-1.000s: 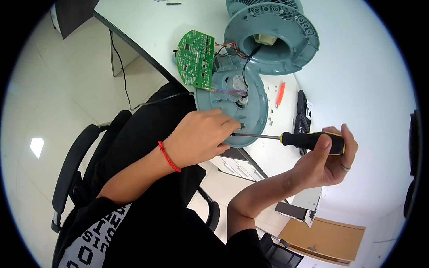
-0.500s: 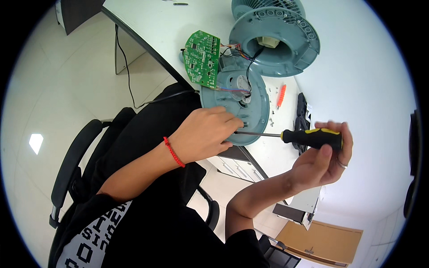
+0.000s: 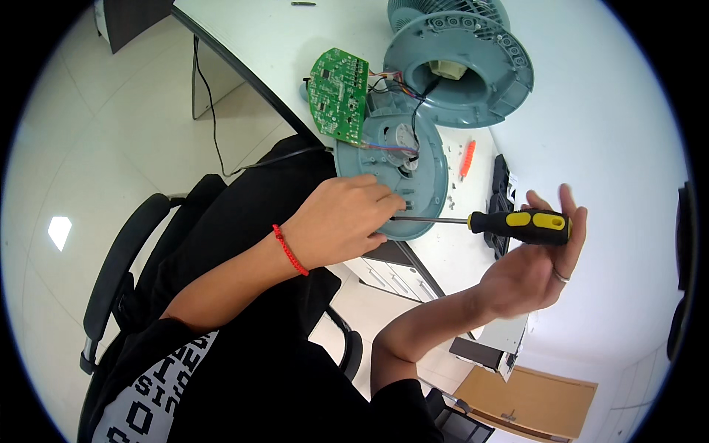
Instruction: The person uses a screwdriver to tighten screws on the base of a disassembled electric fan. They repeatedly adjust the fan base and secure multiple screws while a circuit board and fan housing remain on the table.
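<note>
A screwdriver (image 3: 521, 225) with a black and yellow handle lies level, its shaft pointing left to the near edge of a grey-green round plastic base (image 3: 430, 181). My right hand (image 3: 528, 273) supports the handle with loosened fingers, some stretched upward; the hand is slightly blurred. At the shaft's tip, my left hand (image 3: 343, 221) has its thumb and fingers closed together over the base's near side. What they pinch is hidden. A motor (image 3: 399, 140) with wires sits on the base. A green circuit board (image 3: 338, 97) is propped at the base's far left, wires running from it.
Behind the base, a grey-green fan housing (image 3: 484, 103) rests on the white table (image 3: 258, 44). An orange-handled tool (image 3: 467, 159) and several small screws (image 3: 452, 201) lie right of the base. A black object (image 3: 500, 192) stands beyond them. A black chair (image 3: 122, 273) is at left.
The fingers of my right hand have loosened and spread from the handle, and the handle has turned, showing more yellow. My left hand has stayed nearly still.
</note>
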